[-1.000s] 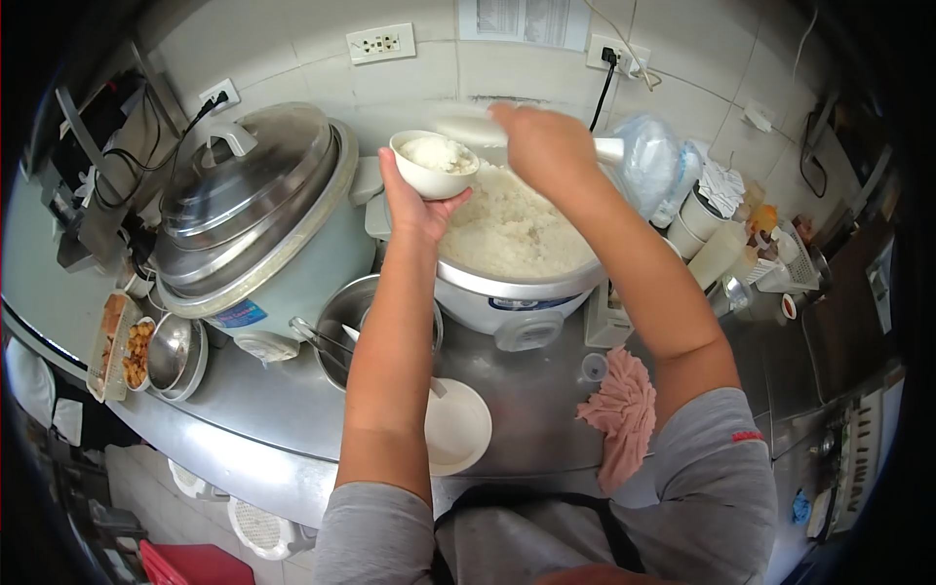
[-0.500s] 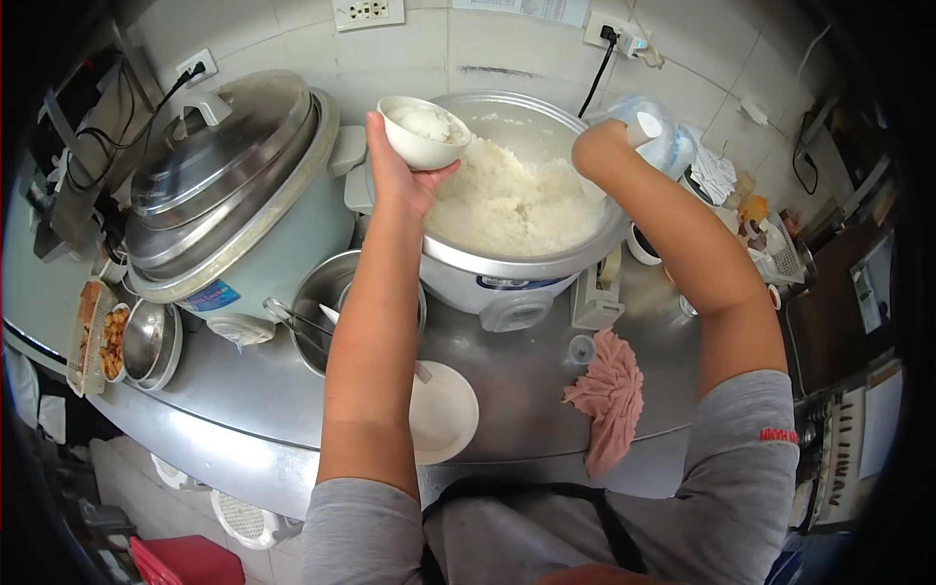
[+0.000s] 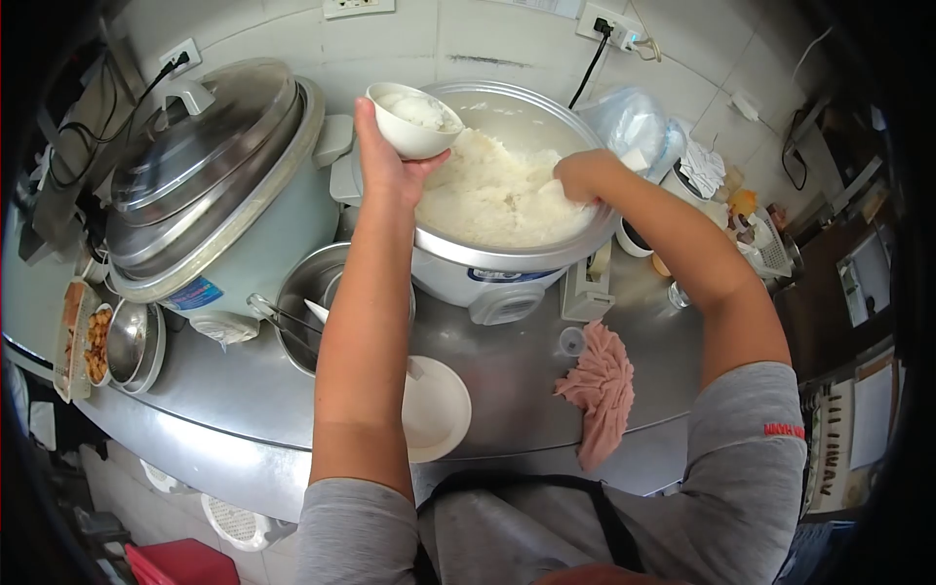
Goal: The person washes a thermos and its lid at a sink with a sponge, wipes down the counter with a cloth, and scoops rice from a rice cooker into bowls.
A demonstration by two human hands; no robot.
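My left hand (image 3: 390, 168) is closed around a white bowl (image 3: 417, 136), tilted slightly, with cooked rice (image 3: 419, 109) in it. It is held over the left rim of an open rice cooker (image 3: 512, 261). A large mound of white rice (image 3: 497, 200) fills the cooker's pot. My right hand (image 3: 585, 175) is closed around a white rice paddle (image 3: 635, 160), low at the right side of the rice. Only the paddle's handle end shows; its blade is hidden by the hand and the rice.
A lidded rice cooker (image 3: 219, 185) stands at left. Near me are a metal pot (image 3: 292, 302) with utensils, a white bowl (image 3: 436, 409) and a pink cloth (image 3: 600, 390). A tape dispenser (image 3: 587, 285) sits by the open cooker. A plastic bag (image 3: 634, 122) lies behind it.
My right hand has moved down and left into the rice with the paddle. My left hand still holds the bowl at the cooker's rim. The view has shifted slightly.
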